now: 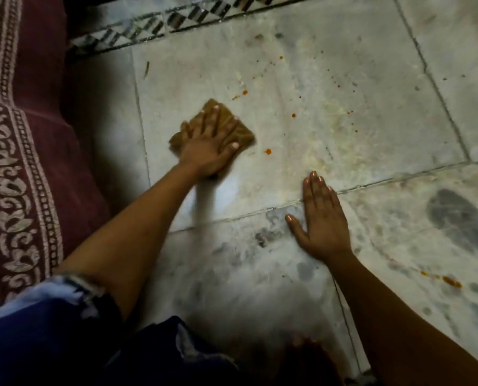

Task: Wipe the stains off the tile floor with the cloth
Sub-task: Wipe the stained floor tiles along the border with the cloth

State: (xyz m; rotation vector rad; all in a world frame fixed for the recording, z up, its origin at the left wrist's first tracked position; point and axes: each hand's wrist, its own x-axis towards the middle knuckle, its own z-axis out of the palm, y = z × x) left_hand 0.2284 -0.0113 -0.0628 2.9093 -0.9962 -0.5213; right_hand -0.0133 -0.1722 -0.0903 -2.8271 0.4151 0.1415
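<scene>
Floor: we see the pale marbled tile floor (343, 121) filling most of the view, crossed by dark grout lines and grimy with grey smudges.
Rug: a maroon rug (23, 135) with a pale scrolled border lies along the left edge.
Clothing: our blue garment (37, 344) covers the lower left corner.
Border strip: a band of dark and light patterned tiles (176, 20) runs across the top.
Left hand: our left hand (207, 143) lies flat on the cloth, fingers spread and pressing down on it rather than curled around it.
Right hand: our right hand (322, 218) rests palm down on the bare tile across a grout line, fingers straight and together, thumb out, holding nothing.
Cloth: the brown cloth (232, 126) sits folded on the tile under our left hand, near the rug side.
Stains: small orange-red stains (268, 151) dot the tile just right of the cloth, with more scattered farther right.
</scene>
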